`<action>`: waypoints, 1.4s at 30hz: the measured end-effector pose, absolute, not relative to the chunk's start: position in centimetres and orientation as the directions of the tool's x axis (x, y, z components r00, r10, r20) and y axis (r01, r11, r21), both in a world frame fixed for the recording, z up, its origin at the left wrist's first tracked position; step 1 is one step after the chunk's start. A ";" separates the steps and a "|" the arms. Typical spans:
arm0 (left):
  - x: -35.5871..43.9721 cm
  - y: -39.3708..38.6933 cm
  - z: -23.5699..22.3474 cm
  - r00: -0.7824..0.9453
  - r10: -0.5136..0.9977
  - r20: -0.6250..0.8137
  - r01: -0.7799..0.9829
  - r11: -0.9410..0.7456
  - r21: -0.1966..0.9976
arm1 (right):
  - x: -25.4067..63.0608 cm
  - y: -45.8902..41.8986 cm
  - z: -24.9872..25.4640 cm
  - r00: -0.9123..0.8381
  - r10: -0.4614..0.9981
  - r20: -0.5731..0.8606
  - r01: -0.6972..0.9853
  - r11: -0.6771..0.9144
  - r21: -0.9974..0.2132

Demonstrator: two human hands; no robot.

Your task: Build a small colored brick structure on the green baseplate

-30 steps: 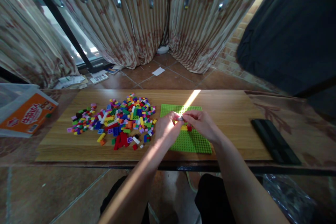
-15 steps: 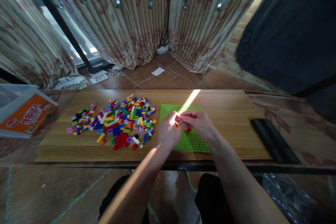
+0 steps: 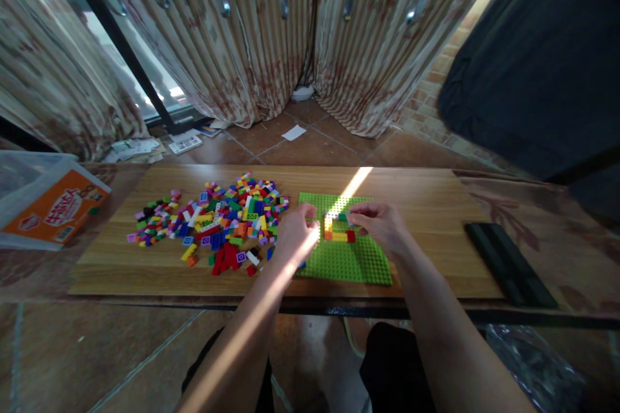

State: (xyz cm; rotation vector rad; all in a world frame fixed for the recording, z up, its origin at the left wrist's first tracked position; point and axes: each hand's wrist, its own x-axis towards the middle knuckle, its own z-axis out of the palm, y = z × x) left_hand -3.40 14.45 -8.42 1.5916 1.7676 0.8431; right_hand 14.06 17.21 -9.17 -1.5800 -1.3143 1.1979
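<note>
A green baseplate point(image 3: 361, 264) lies on the wooden board in front of me. On it, several toy bricks point(image 3: 338, 237) in yellow, orange and red form an angular outline, with a green piece along its far side. My right hand point(image 3: 382, 224) pinches a small pale brick point(image 3: 349, 220) at the outline's right end; the fingertips partly cover it. Over the plate's left edge is my left hand point(image 3: 294, 232), its thumb and fingers slightly apart and nothing visible between them. A big pile of loose bricks point(image 3: 232, 213) spreads to the left.
A clear tub with an orange label point(image 3: 61, 206) stands at the far left. A dark flat object point(image 3: 508, 264) lies at the board's right end. The wooden board point(image 3: 436, 232) carries a bright sunlight stripe. Curtains point(image 3: 271, 45) hang beyond it.
My hands have moved apart from their meeting point above the plate. The left hand shifted left, uncovering the brick outline; the right moved slightly right, holding the pale brick.
</note>
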 end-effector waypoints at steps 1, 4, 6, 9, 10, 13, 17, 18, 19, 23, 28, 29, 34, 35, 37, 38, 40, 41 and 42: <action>-3.6 14.5 -8.4 -0.100 0.994 -0.034 0.617 0.088 0.782 | 14.1 17.2 -9.3 0.028 0.982 -0.186 0.310 -0.186 -0.933; -3.6 14.5 -8.5 -0.065 0.995 -0.070 0.655 0.095 0.750 | 13.8 17.2 -9.7 -0.012 0.992 -0.126 0.440 -0.108 -0.891; -3.5 14.4 -8.6 -0.035 0.995 -0.094 0.687 0.092 0.721 | 13.3 17.1 -9.8 -0.022 0.998 -0.064 0.566 -0.040 -0.823; -3.3 14.3 -8.5 -0.019 0.994 -0.105 0.714 0.087 0.694 | 12.6 16.9 -9.6 -0.031 0.999 0.011 0.695 0.029 -0.718; -3.2 14.2 -8.5 -0.016 0.994 -0.109 0.718 0.087 0.690 | 12.4 16.8 -9.5 -0.038 0.999 0.030 0.719 0.048 -0.693; -3.2 14.2 -8.6 -0.010 0.992 -0.123 0.723 0.092 0.685 | 11.9 16.5 -9.3 -0.069 0.995 0.073 0.762 0.100 -0.640; -3.1 14.1 -8.8 -0.003 0.992 -0.128 0.726 0.090 0.681 | 11.7 16.3 -9.3 -0.087 0.992 0.091 0.773 0.125 -0.622; -3.1 14.1 -8.8 0.000 0.992 -0.126 0.729 0.086 0.679 | 11.7 16.2 -9.3 -0.093 0.991 0.095 0.771 0.131 -0.623; -3.1 14.1 -8.7 0.003 0.992 -0.124 0.731 0.083 0.677 | 11.7 16.3 -9.3 -0.098 0.991 0.096 0.770 0.136 -0.624; -3.0 14.1 -8.5 0.011 0.992 -0.123 0.740 0.075 0.669 | 11.8 16.3 -9.3 -0.106 0.992 0.069 0.763 0.125 -0.634; -3.0 14.1 -8.6 0.016 0.994 -0.105 0.744 0.058 0.665 | 11.8 16.3 -9.2 -0.110 0.992 0.062 0.783 0.125 -0.609; -3.0 14.0 -8.7 0.016 0.995 -0.101 0.744 0.055 0.666 | 11.8 16.3 -9.1 -0.111 0.992 0.065 0.788 0.128 -0.603; -3.0 14.1 -8.8 0.014 0.994 -0.105 0.743 0.060 0.667 | 11.6 16.2 -8.8 -0.117 0.991 0.065 0.821 0.133 -0.556; -3.0 14.1 -8.7 0.013 0.994 -0.109 0.744 0.063 0.665 | 11.5 16.1 -8.8 -0.115 0.991 0.066 0.835 0.133 -0.533; -3.0 14.1 -8.7 0.015 0.994 -0.112 0.747 0.063 0.662 | 11.3 16.0 -8.7 -0.105 0.992 0.072 0.866 0.126 -0.483; -3.0 14.1 -8.6 0.016 0.994 -0.111 0.750 0.062 0.659 | 11.3 16.0 -8.6 -0.096 0.993 0.072 0.878 0.119 -0.463; -3.0 14.1 -8.6 0.015 0.994 -0.110 0.757 0.060 0.650 | 11.2 16.0 -8.6 -0.075 0.995 0.069 0.892 0.098 -0.442; -3.0 14.1 -8.6 0.013 0.994 -0.109 0.761 0.061 0.646 | 11.2 16.0 -8.6 -0.066 0.996 0.067 0.892 0.089 -0.443; -3.0 14.1 -8.7 0.011 0.994 -0.108 0.764 0.061 0.642 | 11.2 16.0 -8.6 -0.059 0.996 0.064 0.890 0.082 -0.449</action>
